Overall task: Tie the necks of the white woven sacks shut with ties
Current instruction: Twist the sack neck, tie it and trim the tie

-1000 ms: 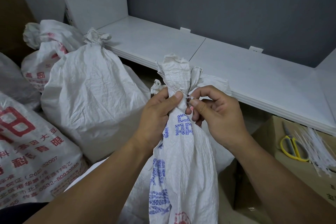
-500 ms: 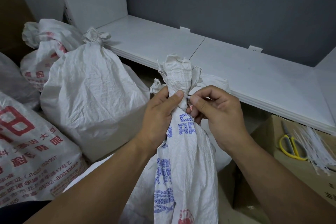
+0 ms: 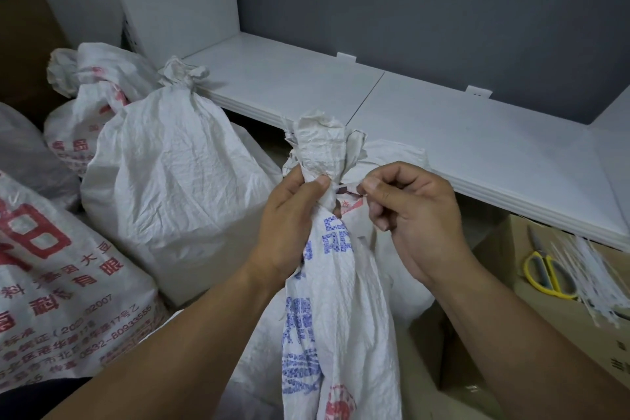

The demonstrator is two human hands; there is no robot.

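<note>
Left front sack (image 3: 68,283) -- red print, readable bits "有限", "02007", "0532-80933555", rest too blurred; middle sack (image 3: 337,317) has a blue "品" below its neck, back sack (image 3: 73,136) a red "品".

Soft, rather dim light falls from above; the white shelf (image 3: 443,133) is the brightest surface. The tied sack (image 3: 170,174) throws a faint shadow on it from its knot. Blue print on the held sack (image 3: 337,283) is sharp. The shelf's edge bows with wide-angle distortion, and the bundle of ties (image 3: 593,276) at the right border smears.
</note>
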